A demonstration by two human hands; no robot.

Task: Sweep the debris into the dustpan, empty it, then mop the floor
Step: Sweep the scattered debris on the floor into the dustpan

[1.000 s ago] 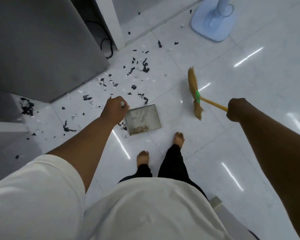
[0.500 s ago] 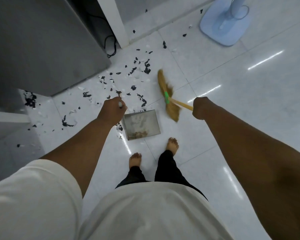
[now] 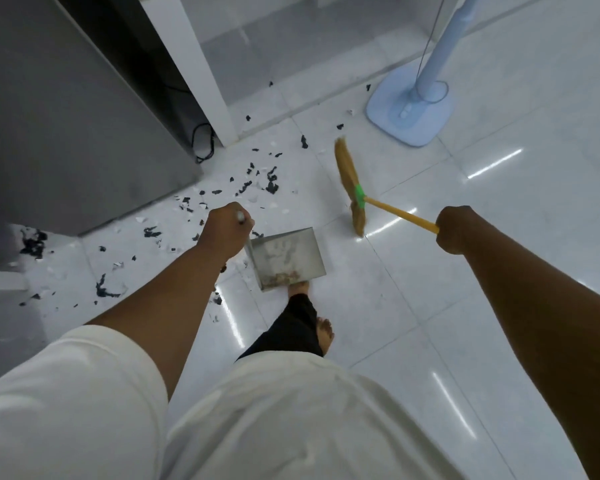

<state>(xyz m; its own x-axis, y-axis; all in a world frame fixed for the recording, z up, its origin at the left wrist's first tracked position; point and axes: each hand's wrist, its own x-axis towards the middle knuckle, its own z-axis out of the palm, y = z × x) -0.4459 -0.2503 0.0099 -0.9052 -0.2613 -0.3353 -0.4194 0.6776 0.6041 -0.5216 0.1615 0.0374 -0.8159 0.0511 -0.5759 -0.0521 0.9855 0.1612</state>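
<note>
Black debris point(image 3: 272, 187) litters the floor point(image 3: 430, 306) beside the grey cabinet point(image 3: 66, 133). Our left hand point(image 3: 224, 230) grips the handle of the dustpan point(image 3: 288, 258), which is just ahead of our foot point(image 3: 300, 289). The broom point(image 3: 350, 185) angles near the fan base point(image 3: 409, 116), and our right hand point(image 3: 456, 230) clenches its yellow handle.

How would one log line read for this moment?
step: sweeping | left hand: holds dustpan | right hand: holds broom | debris: on floor

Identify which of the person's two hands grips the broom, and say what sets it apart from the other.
The right hand: it grips the yellow handle of the broom. The left hand instead holds the metal dustpan by its thin handle.
</note>
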